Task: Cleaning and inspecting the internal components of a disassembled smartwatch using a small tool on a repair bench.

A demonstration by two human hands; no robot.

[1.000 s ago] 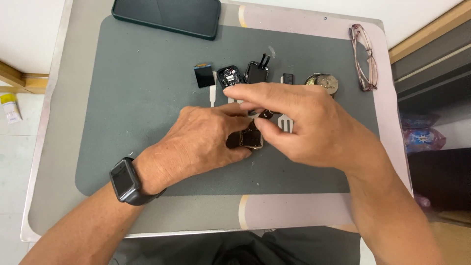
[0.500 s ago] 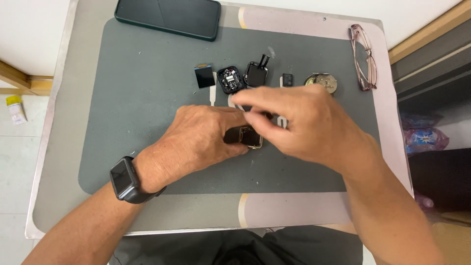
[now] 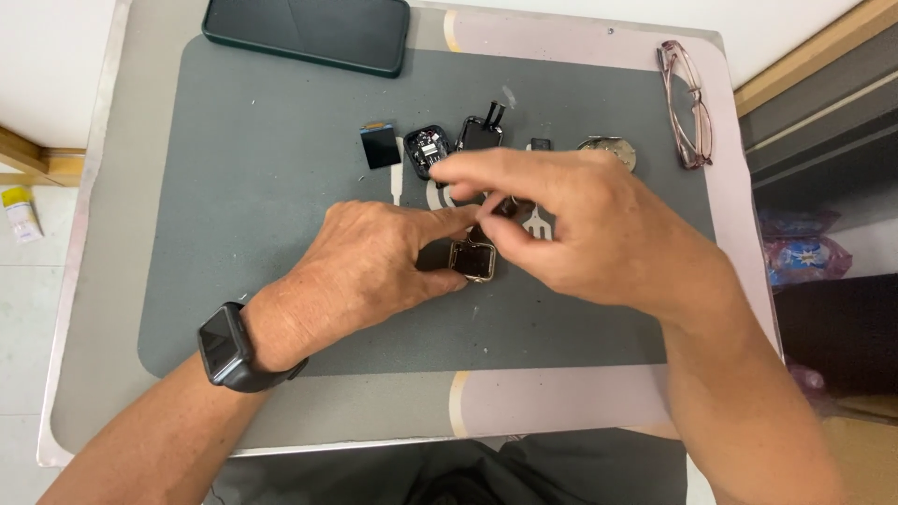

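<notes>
Left hand [image 3: 374,271] pinches the small square watch case [image 3: 472,260] on the grey mat [image 3: 243,187]. Right hand [image 3: 580,234] has risen slightly since a second ago, fingertips pinched above the case (contents hidden); work continues.

a dark phone [image 3: 307,33] lies face up at the grey mat's [image 3: 243,215] far edge. pink-framed glasses [image 3: 686,103] rest folded at the right. a small black screen panel [image 3: 379,147] sits mid-mat, a round metal disc [image 3: 608,150] further right.
</notes>
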